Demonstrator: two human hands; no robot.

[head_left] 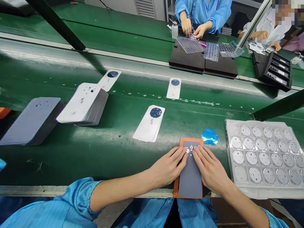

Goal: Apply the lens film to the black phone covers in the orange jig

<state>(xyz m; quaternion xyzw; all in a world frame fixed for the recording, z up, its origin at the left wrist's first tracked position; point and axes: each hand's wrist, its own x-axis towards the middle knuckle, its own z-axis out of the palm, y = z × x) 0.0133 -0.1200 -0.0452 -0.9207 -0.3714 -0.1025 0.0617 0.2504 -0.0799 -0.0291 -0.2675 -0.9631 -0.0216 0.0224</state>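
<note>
"Where to find the gray panel (190, 182)?"

"Lies on the orange fixture (175, 190), within its edges."

"And the left hand (169, 164)?"

"Reaches over the fixture's left edge, with fingers stretched and close together, unclamped, resting by the tips on the panel beside its small holes (191, 147)."

"Same with the right hand (210, 167)?"

"Yes, from the fixture's right edge: with fingers stretched and nearly together, unclamped, tips-down on the panel. Cannot tell about the thumb."

"Notice anything near?"

"See a blue film (210, 136) just beside the fixture's far right corner. Spot, right of the fixture, a clear tray (240, 174) with white discs (251, 158) in 4 rows."

"And leftward?"

"Find loosely stacked white panels (146, 128) left of and beyond the fixture, then a thick white stack (82, 103) and a gray stack (33, 118) farther left."
</note>
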